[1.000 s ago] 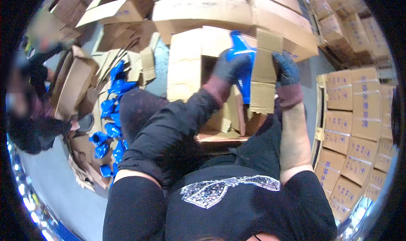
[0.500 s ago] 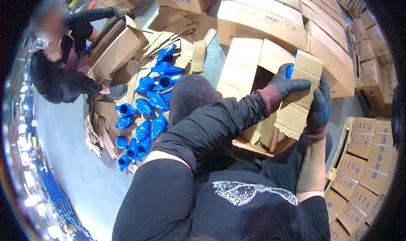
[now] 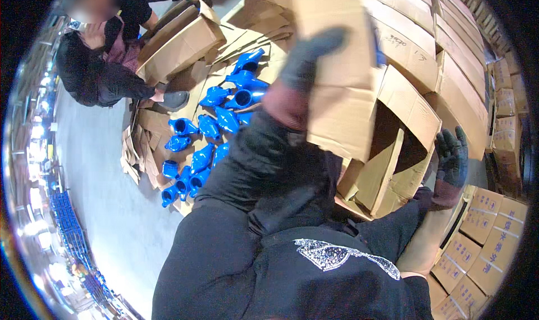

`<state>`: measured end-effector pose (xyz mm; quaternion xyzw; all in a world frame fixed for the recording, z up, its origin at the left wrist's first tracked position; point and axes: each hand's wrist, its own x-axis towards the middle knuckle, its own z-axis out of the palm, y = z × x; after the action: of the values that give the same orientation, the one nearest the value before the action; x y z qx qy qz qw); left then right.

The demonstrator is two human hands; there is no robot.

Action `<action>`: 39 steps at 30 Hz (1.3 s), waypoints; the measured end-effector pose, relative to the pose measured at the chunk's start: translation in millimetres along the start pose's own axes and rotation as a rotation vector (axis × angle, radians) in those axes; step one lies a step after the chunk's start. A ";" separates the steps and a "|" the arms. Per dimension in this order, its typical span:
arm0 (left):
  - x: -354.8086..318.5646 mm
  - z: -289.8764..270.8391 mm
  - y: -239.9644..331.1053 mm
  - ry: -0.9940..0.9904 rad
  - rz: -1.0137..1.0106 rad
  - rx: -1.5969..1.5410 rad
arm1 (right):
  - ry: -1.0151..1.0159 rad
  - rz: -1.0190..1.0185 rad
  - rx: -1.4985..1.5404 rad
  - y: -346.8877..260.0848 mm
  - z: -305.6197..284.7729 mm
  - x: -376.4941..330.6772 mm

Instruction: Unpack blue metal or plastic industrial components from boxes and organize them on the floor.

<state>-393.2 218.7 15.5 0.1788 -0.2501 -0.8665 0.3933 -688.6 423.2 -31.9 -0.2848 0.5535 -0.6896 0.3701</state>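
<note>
**Box lifted off the stack**

Above the heap of brown cartons, the left hand [image 3: 306,67], in a dark grey work glove with a maroon cuff, is raised high and pressed flat against the side of a plain brown cardboard box [image 3: 337,78], fingers spread on its face. Half a second ago both hands gripped a box low beside the open carton; now this box is up near the top of the view, blurred by motion. The right hand [image 3: 449,160], gloved the same way, has let go and hangs open with fingers apart, just beside the flaps of the open brown carton [image 3: 393,151], touching nothing that can be made out. The blue part seen at the box's mouth earlier shows now only as a sliver at the lifted box's right edge.

On the flattened cardboard to the left lie the blue cast pipe fittings [image 3: 210,129], unchanged in their scatter. Beyond them a co-worker in dark clothes [image 3: 101,67] crouches, reaching toward another box.
</note>
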 end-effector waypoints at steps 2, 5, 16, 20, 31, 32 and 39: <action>-15.1 -32.0 26.3 0.155 0.166 0.074 | -0.012 -0.076 -0.262 9.1 4.3 3.8; -39.8 -92.8 53.1 0.110 0.088 0.001 | -0.058 -0.062 -0.277 12.9 10.8 5.8; -129.3 -339.9 54.9 0.892 0.159 0.142 | -0.075 0.297 -0.548 72.9 31.7 23.2; -122.1 -408.3 81.2 1.110 0.346 0.516 | -0.176 0.392 -0.573 113.4 35.9 21.3; -9.4 -503.6 181.5 1.044 -0.012 2.259 | -0.283 0.457 -0.865 177.9 50.6 14.8; 4.4 -504.5 182.3 1.021 -0.017 2.250 | -0.320 0.458 -0.914 179.4 52.9 15.3; 59.8 -527.1 161.1 0.663 -0.297 2.347 | -0.218 0.630 -0.770 207.4 57.3 3.4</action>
<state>-68.3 -72.8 -326.2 0.6628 -0.7432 -0.0652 -0.0639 -604.0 365.2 -221.2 -0.2900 0.7848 -0.2568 0.4838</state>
